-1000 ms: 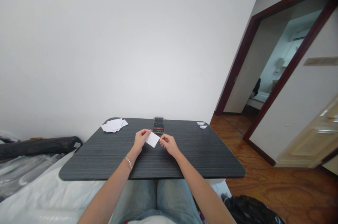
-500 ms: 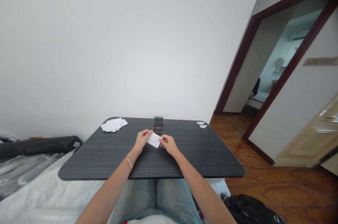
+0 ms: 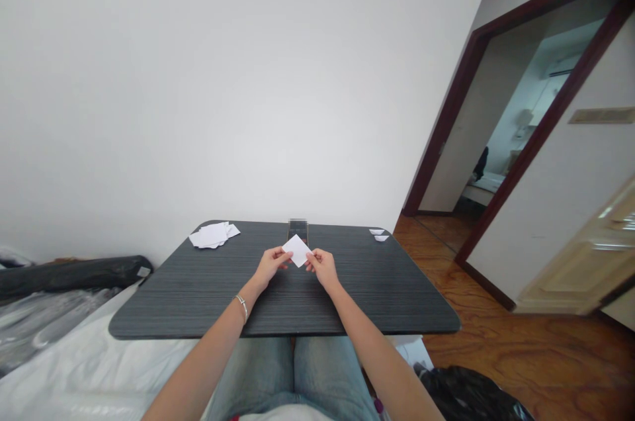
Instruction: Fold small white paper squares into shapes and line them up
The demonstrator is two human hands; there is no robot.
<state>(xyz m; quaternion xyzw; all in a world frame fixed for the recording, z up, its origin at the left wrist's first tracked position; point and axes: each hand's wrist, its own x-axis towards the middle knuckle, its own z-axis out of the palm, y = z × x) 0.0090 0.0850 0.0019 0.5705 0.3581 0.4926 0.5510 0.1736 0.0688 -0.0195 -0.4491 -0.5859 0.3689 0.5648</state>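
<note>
A small white square of paper [image 3: 297, 249] is held up above the dark table [image 3: 198, 302], turned so that one corner points away from me. My left hand [image 3: 271, 265] pinches its left corner between thumb and fingers. The right corner is gripped by my right hand [image 3: 323, 266] in the same way. Just behind the paper a phone [image 3: 298, 228] stands near the far edge, its lower part covered by the sheet.
A loose pile of white paper sheets [image 3: 212, 235] lies at the table's far left. Several small folded paper pieces [image 3: 380, 235] are at the far right corner. The wall [image 3: 297, 90] rises behind the table, and a black plastic bag [image 3: 466, 394] is on the floor at right.
The paper has turned from a slanted rectangle into a diamond position and moved slightly up, now covering the phone's lower part. My right hand has shifted a little to the right.
</note>
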